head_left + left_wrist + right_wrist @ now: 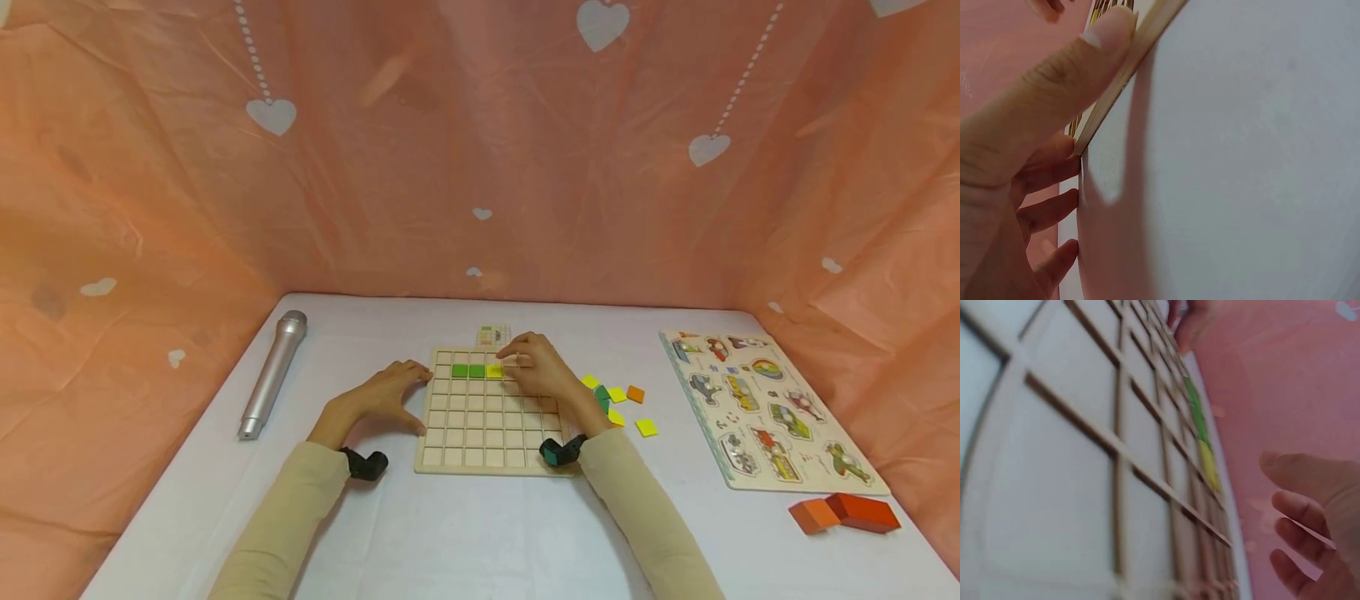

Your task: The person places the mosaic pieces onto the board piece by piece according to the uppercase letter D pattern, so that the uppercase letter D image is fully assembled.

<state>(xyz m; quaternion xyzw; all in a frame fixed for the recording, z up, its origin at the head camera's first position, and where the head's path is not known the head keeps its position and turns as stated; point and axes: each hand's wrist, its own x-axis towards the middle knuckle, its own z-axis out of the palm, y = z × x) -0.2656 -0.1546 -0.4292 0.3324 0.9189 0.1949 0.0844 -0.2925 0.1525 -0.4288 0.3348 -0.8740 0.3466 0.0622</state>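
A wooden grid board (487,433) lies at the table's middle. In its second row sit two green tiles (468,371) and one yellow tile (493,372). My left hand (408,396) rests flat against the board's left edge, its thumb (1085,56) pressing the rim (1124,72). My right hand (519,363) hovers over the board's upper right, fingertips just beside the yellow tile, holding nothing. In the right wrist view the fingers (1297,509) hang loosely above the grid (1085,456), with the yellow tile (1209,465) and green tiles (1196,412) beyond.
Loose yellow (647,427), orange (635,394) and green (602,398) tiles lie right of the board. A silver microphone (273,372) lies at the left, a picture peg puzzle (765,408) and orange blocks (843,512) at the right. A small pattern card (492,336) sits behind the board.
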